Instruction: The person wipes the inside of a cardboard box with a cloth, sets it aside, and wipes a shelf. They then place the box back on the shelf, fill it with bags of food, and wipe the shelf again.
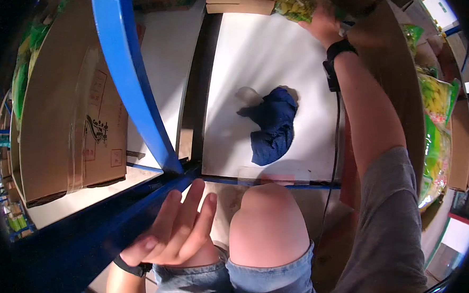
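My right hand (325,27) reaches to the far end of the white shelf, its thumb at the lower edge of a green and yellow plastic bag (293,1). The fingers wrap over the bag's right side and fall partly into shadow. Low in front, my left hand (178,229) is held palm up with fingers stretched apart and nothing in it, close beside a blue metal rail (106,230). A crumpled dark blue cloth (275,126) lies on the white shelf (230,56) between the hands.
A large taped cardboard box (68,118) stands at left, behind a blue upright post (126,62). More green and yellow bags (436,96) sit on the right. A low cardboard edge (240,4) borders the shelf's far end. My knees (267,219) are close to its front edge.
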The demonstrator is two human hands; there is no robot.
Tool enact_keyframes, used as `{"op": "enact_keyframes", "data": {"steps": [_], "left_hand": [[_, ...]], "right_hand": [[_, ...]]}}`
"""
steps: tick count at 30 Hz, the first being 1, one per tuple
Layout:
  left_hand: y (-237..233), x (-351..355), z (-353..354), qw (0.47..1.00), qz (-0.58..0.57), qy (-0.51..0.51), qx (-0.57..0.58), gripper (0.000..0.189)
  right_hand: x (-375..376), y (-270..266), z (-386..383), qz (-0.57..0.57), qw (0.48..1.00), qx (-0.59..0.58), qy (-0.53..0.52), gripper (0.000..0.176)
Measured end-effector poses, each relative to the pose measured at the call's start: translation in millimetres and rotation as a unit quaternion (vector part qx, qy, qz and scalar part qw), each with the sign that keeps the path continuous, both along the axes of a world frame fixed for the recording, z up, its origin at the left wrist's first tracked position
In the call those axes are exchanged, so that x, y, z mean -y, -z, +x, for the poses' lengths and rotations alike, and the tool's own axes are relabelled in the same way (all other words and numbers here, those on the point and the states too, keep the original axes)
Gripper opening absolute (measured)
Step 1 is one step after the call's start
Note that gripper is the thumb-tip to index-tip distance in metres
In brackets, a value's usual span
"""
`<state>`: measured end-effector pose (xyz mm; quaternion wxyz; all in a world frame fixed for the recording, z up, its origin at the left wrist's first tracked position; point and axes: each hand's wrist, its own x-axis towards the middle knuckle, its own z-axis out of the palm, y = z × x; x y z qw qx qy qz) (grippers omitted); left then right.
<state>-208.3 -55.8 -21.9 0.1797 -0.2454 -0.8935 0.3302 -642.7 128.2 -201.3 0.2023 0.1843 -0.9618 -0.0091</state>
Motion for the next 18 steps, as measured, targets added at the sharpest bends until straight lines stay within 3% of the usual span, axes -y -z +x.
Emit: {"op": "enact_keyframes", "data": {"steps": [1,5,8,11,17,18], "left_hand": [[0,1,0,1.000,-0.005,-0.003,0.002,0.025],[9,7,-2,0.999,0.005,0.037,-0.037,0.024],[8,5,0,0.999,0.010,0.026,-0.034,0.024],[5,0,2,1.000,0.009,-0.011,-0.020,0.024],[9,-1,0,0.997,0.031,-0.008,-0.066,0.021],[12,0,-1,0.996,0.039,0.001,-0.083,0.020]], "right_hand": [[6,-14,5,0.022,1.000,0.016,0.006,0.077],[8,-22,1,0.075,0.995,0.063,-0.028,0.047],[5,-9,-7,0.106,0.992,0.019,-0.066,0.029],[12,-15,0,0.125,0.991,0.029,-0.039,0.024],[15,-54,21,0.024,0.997,0.006,-0.069,0.029],[19,-70,3,0.059,0.979,0.192,-0.036,0.033]]}}
